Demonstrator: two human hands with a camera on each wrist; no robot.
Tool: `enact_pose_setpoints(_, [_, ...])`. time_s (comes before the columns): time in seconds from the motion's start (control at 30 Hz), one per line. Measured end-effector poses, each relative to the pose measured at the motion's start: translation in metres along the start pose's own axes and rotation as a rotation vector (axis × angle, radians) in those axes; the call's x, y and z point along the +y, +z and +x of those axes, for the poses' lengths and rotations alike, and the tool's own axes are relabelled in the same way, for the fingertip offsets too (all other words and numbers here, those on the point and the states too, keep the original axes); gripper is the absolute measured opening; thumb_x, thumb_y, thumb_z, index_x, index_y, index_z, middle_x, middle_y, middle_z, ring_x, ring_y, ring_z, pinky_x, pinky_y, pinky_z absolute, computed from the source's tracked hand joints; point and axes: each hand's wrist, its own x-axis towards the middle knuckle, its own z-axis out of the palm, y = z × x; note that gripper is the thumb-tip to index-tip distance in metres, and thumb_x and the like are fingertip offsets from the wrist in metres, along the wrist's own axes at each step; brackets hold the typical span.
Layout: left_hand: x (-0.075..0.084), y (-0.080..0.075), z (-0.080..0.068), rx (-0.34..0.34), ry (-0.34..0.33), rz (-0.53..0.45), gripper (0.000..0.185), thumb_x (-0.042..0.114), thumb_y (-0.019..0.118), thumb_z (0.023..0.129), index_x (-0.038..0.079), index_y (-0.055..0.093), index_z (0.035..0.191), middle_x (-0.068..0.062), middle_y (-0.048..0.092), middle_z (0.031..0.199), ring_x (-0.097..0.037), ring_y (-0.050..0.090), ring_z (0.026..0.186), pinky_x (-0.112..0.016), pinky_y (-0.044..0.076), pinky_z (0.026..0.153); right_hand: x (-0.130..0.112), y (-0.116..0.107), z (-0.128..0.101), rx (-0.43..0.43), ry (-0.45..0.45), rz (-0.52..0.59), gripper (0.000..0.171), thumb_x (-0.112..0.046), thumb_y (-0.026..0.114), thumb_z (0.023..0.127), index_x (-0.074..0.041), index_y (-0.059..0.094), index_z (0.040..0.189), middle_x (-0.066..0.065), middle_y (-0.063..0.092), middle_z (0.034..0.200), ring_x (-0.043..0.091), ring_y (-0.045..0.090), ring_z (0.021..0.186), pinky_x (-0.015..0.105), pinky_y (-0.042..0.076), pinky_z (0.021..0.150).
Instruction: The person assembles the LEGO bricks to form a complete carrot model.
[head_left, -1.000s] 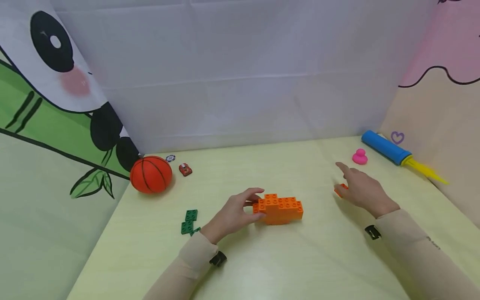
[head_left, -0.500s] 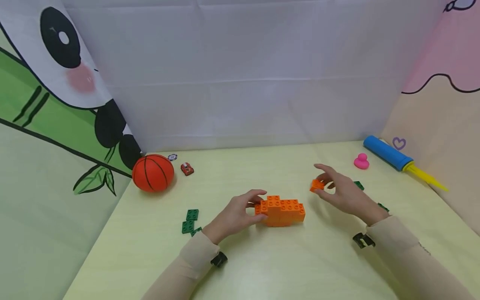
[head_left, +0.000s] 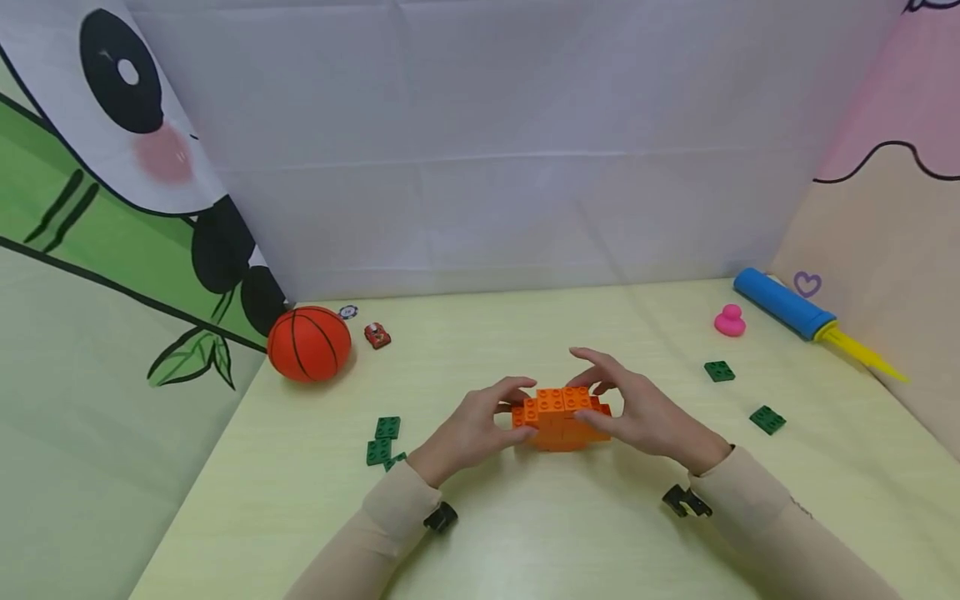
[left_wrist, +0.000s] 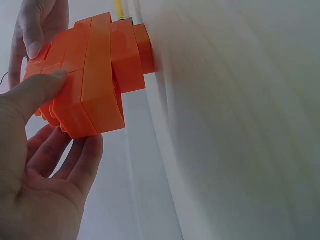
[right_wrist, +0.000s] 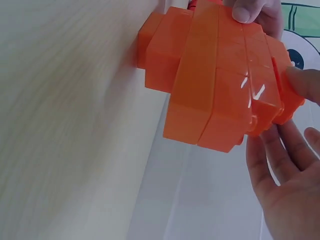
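A stepped build of orange toy bricks (head_left: 557,435) stands on the table, narrower at its base and with studs on top. My left hand (head_left: 467,432) grips its left end, thumb on the near face and fingers behind; the left wrist view shows this hold. At the upper right of the build, my right hand (head_left: 647,412) pinches a small orange brick (head_left: 577,398) between thumb and fingers, its index finger raised. That brick sits level with the top row, against the build. Whether its studs are pressed fully home I cannot tell.
Several green bricks (head_left: 378,452) lie left of my left hand, and two more, one a green brick (head_left: 767,419), lie at the right. Farther back are a small basketball (head_left: 309,343), a red toy car (head_left: 377,335), a pink toy (head_left: 730,321) and a blue-and-yellow tube (head_left: 785,304).
My right hand has picked up the small orange brick at the right and carried it left onto the top of the build. The left hand keeps its hold on the build.
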Motion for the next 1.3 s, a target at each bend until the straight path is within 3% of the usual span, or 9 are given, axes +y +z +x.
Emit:
enact_pose_setpoints(0.3, [0.003,-0.003,0.002,0.022,-0.003,-0.016,0.063,0.023,0.078,0.089,0.02,0.049,0.145,0.001,0.066,0.122,-0.015,0.061,0.118,-0.036,0.047,0.105,0.006,-0.005,0.004,-0.013,-0.029,0.02,0.075,-0.019,0.077,0.089,-0.023,0.035,0.152,-0.007,0.068,0.118,0.015,0.062,0.105,0.04,0.055,0.084])
enact_pose_setpoints(0.53, [0.006,-0.005,0.0,0.023,-0.022,-0.007,0.062,0.024,0.077,0.089,0.021,0.049,0.144,0.0,0.066,0.123,-0.015,0.061,0.118,-0.038,0.048,0.105,0.006,-0.003,0.006,-0.023,-0.033,0.045,0.075,-0.019,0.077,0.089,-0.023,0.035,0.151,-0.006,0.067,0.119,0.017,0.063,0.107,0.056,0.051,0.091])
enact_pose_setpoints(0.77, [0.007,-0.005,0.0,0.009,-0.03,0.032,0.064,0.022,0.077,0.09,0.02,0.047,0.146,-0.001,0.065,0.126,-0.017,0.061,0.119,-0.041,0.047,0.105,0.006,-0.003,0.006,-0.082,0.019,0.021,0.086,-0.019,0.078,0.088,-0.024,0.026,0.156,-0.003,0.065,0.121,0.017,0.062,0.106,0.052,0.051,0.094])
enact_pose_setpoints(0.9, [0.01,-0.01,-0.004,-0.011,-0.066,0.112,0.065,0.028,0.076,0.09,0.019,0.046,0.147,-0.001,0.063,0.128,-0.021,0.058,0.121,-0.045,0.047,0.105,0.009,-0.002,0.006,-0.123,0.057,0.001,0.088,-0.021,0.077,0.089,-0.026,0.023,0.157,0.0,0.065,0.121,0.017,0.061,0.106,0.047,0.051,0.094])
enact_pose_setpoints(1.0, [0.005,-0.024,-0.015,0.0,-0.081,0.218,0.061,0.033,0.075,0.091,0.017,0.051,0.144,0.0,0.063,0.13,-0.022,0.056,0.122,-0.045,0.046,0.104,0.013,-0.002,0.004,-0.141,0.069,-0.02,0.09,-0.021,0.078,0.089,-0.028,0.021,0.158,0.003,0.064,0.122,0.019,0.061,0.108,0.045,0.051,0.094])
enact_pose_setpoints(1.13, [-0.015,-0.053,-0.042,0.075,-0.124,0.329,0.05,0.03,0.072,0.093,0.013,0.058,0.137,-0.003,0.065,0.128,-0.023,0.058,0.119,-0.047,0.047,0.102,0.017,-0.002,0.0,-0.166,0.084,-0.052,0.093,-0.022,0.078,0.088,-0.032,0.018,0.158,0.008,0.062,0.125,0.022,0.06,0.114,0.043,0.052,0.093])
enact_pose_setpoints(1.3, [-0.044,-0.083,-0.082,0.152,-0.337,0.419,0.052,0.029,0.074,0.092,0.008,0.056,0.136,-0.009,0.064,0.116,-0.027,0.06,0.107,-0.048,0.052,0.092,0.019,-0.003,-0.001,-0.178,0.095,-0.045,0.093,-0.023,0.078,0.088,-0.036,0.017,0.158,0.009,0.061,0.128,0.023,0.058,0.116,0.044,0.051,0.093])
